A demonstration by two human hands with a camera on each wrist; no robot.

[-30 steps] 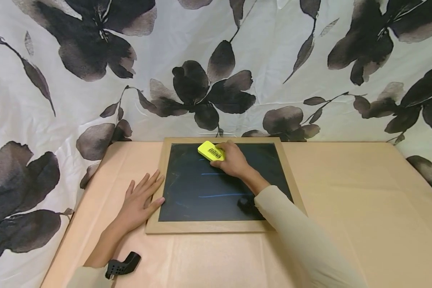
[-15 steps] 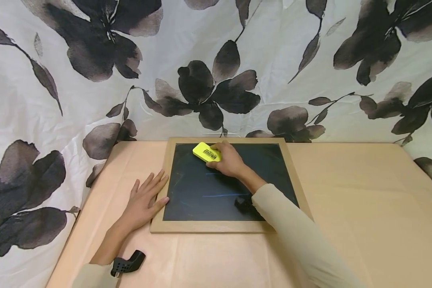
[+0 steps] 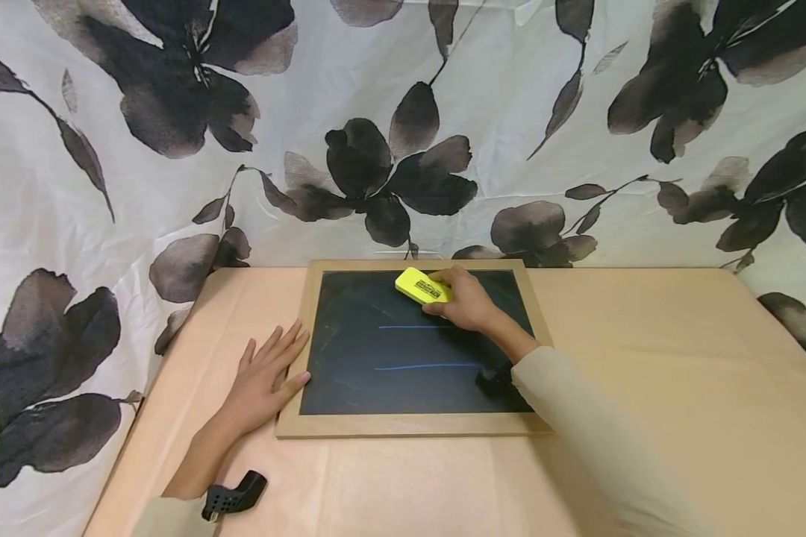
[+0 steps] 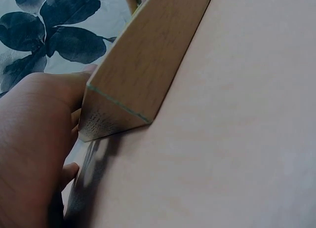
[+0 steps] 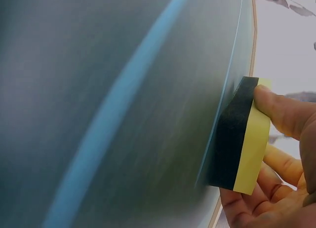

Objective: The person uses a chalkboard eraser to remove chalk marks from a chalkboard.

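Note:
A framed chalkboard [image 3: 342, 391] lies on the table, with two blue lines [image 3: 413, 327] across its dark face. My right hand [image 3: 469, 300] grips a yellow board eraser [image 3: 419, 284] between thumb and fingers near the board's top edge. In the right wrist view, the black felt side of the eraser [image 5: 231, 149] faces the board, right at its surface, beside the thinner blue line. Fingers spread, my left hand [image 3: 262, 380] rests along the left side of the wooden frame. The left wrist view shows that hand [image 4: 37, 134] against the frame's corner [image 4: 133, 75].
A light wood-toned table [image 3: 672, 373] extends on both sides of the board. Behind it hangs a white cloth [image 3: 510, 89] printed with dark flowers. Black wrist devices [image 3: 235, 495] sit at both sleeves.
My right hand has slid the eraser a little left, then right along the board's upper part. A short blue mark beside it a second ago is gone. The left hand stays on the frame.

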